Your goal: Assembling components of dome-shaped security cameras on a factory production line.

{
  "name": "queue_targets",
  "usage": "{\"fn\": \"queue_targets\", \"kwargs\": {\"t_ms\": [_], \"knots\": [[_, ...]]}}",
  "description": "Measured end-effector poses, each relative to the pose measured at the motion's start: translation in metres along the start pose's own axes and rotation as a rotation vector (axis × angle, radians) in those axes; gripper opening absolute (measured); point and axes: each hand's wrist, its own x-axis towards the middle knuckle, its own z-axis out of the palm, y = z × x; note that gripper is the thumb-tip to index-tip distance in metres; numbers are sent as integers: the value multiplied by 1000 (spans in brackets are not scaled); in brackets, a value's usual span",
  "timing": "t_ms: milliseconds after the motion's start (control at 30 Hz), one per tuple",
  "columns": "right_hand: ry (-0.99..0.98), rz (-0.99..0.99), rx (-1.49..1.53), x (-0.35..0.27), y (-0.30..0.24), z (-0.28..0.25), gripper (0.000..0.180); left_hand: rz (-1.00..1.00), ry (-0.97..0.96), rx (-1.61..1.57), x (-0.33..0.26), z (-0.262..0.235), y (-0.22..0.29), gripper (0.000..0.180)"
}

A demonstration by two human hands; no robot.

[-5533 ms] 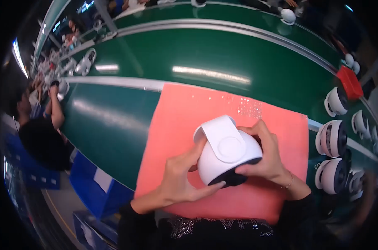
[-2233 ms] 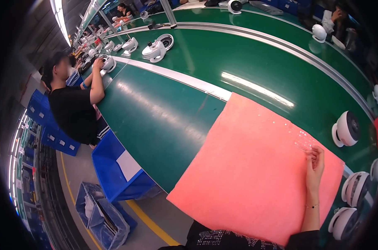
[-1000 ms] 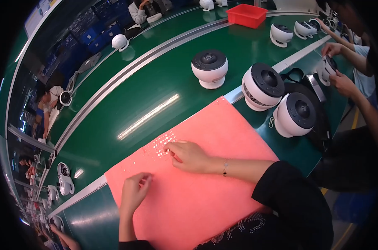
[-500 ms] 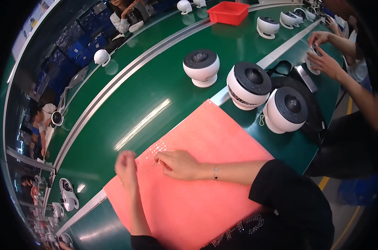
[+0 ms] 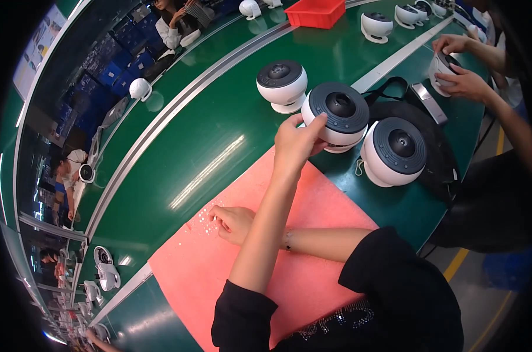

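My left hand (image 5: 298,141) reaches across my right forearm and grips the side of a round white device (image 5: 339,108) with a black ridged top, thumb on the rim. A dark gap shows under its upper shell; whether that shell is lifted cannot be told. My right hand (image 5: 235,224) rests with curled fingers on a pink cloth (image 5: 330,270), beside many tiny shiny pieces (image 5: 204,220). Anything between those fingertips is too small to make out. Similar round devices stand near: one at right (image 5: 396,149), another farther left (image 5: 282,85).
A red bin (image 5: 315,13) and more white devices (image 5: 376,27) stand farther along the green table. A metal rail (image 5: 189,97) runs along it. At right lie a black bag (image 5: 439,146) and a silver box (image 5: 429,104); a co-worker's hands (image 5: 462,79) hold another device.
My left hand has left the cloth, crossed over my right arm and taken hold of the nearer round device, which has shifted slightly left. My right hand stays by the shiny pieces.
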Motion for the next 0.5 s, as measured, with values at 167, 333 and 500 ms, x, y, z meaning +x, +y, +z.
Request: {"fn": "queue_targets", "kwargs": {"t_ms": [167, 333, 500], "knots": [[11, -42, 303, 0, 18, 7, 20, -7, -64, -378, -4, -16, 26, 30], [194, -275, 216, 2, 5, -17, 18, 80, 5, -516, -10, -38, 41, 26], [0, -147, 23, 5, -10, -12, 20, 117, 68, -626, -21, -61, 49, 28]]}}
